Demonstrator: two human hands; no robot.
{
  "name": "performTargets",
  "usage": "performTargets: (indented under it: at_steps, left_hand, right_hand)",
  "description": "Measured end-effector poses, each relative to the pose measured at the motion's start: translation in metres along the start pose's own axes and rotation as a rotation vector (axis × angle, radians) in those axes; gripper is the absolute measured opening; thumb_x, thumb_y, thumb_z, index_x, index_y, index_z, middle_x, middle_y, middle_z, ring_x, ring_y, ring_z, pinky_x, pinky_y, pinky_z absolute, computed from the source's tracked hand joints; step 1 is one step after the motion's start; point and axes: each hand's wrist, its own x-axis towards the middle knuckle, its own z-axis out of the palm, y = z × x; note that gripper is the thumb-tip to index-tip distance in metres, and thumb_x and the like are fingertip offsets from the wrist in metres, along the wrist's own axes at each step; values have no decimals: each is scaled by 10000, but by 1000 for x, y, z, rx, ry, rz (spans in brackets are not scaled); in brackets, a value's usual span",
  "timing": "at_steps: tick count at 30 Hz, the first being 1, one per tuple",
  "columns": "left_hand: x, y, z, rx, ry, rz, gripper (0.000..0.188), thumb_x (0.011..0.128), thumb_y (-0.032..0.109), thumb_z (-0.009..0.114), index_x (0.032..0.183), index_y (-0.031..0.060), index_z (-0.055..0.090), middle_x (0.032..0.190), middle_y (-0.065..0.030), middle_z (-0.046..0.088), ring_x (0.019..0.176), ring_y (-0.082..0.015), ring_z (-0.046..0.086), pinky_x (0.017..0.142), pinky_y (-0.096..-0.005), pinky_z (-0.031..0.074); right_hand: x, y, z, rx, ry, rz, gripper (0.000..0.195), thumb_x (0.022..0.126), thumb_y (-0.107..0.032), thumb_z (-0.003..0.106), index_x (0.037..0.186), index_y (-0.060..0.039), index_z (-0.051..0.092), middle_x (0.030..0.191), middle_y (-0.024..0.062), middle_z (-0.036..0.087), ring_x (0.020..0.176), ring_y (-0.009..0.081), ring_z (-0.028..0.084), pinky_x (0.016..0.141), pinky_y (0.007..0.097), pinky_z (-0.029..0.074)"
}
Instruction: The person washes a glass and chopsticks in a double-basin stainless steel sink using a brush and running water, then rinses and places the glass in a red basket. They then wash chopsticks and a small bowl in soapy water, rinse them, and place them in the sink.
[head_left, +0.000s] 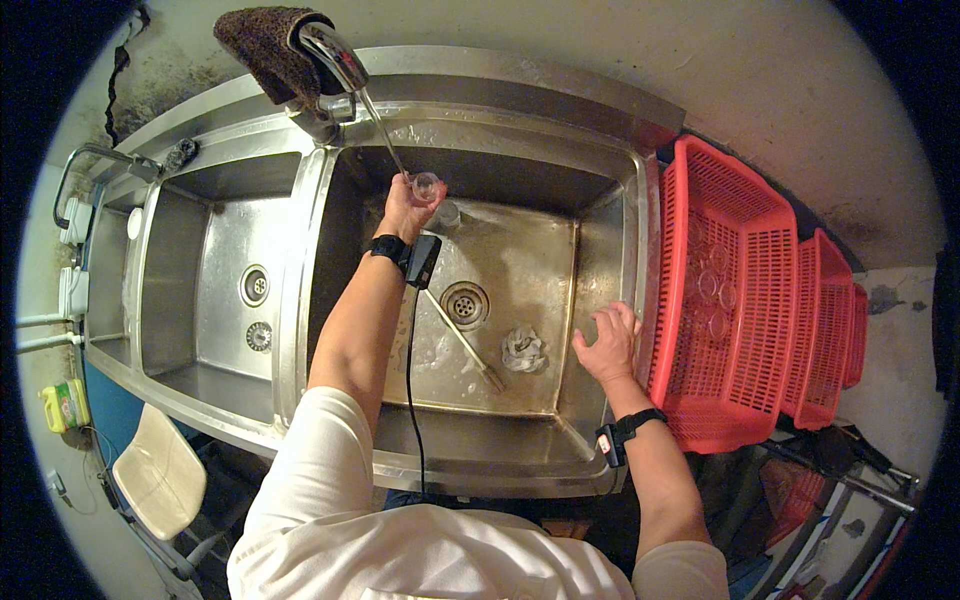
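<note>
My left hand (407, 204) grips a small clear cup (426, 187) beside the stream of water from the chrome faucet (334, 56). Below that hand, another clear cup (448, 215) rests in the large stainless steel sink basin (540, 247). My right hand (609, 341) is over the basin's right side, its fingers apart and holding nothing. Just right of it stands a red plastic basket (757, 360) with several clear cups (712, 289) inside. On the basin floor lie a long-handled brush (469, 341) and a crumpled whitish cloth or wad (524, 349), near the drain (465, 305).
A brown towel (266, 49) drapes over the faucet. To the left is a second basin (232, 300) with its own drain and a loose strainer (259, 337). More red baskets (817, 330) stand at the far right. A pale chair (161, 472) sits lower left.
</note>
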Motion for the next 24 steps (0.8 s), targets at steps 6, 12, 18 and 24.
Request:
performTargets:
  at_steps: [6, 12, 18, 24]
  left_hand:
    - [18, 32, -7, 138, 35, 7, 393, 958, 379, 373, 1099, 18, 438, 968, -204, 557, 818, -324, 584, 639, -416, 541]
    - [2, 28, -15, 302, -60, 141, 331, 929, 347, 517, 1096, 64, 481, 968, -140, 560, 795, -279, 596, 683, -427, 542]
    - [-43, -16, -12, 756, 46, 265, 370, 802, 208, 710, 1048, 22, 505, 873, -94, 570, 768, -180, 573, 685, -299, 499]
    - [-5, -26, -53, 974, 73, 805, 450, 708, 65, 783, 1056, 27, 500, 941, -51, 546, 839, -140, 521, 741, -282, 455]
  right_hand:
    - [1, -1, 5, -1, 5, -7, 354, 595, -211, 741, 881, -69, 588, 988, 100, 594, 1107, 316, 474, 936, 470, 327]
    - [3, -5, 2, 10, -53, 19, 342, 623, -246, 713, 875, -43, 601, 1001, 122, 593, 1128, 302, 454, 943, 467, 328]
    - [0, 1, -2, -9, -45, 36, 351, 641, -271, 706, 875, -28, 611, 1015, 133, 591, 1139, 303, 440, 956, 466, 320]
    - [2, -1, -1, 5, -50, 42, 344, 647, -273, 705, 869, -27, 613, 1017, 140, 589, 1144, 308, 438, 965, 459, 314]
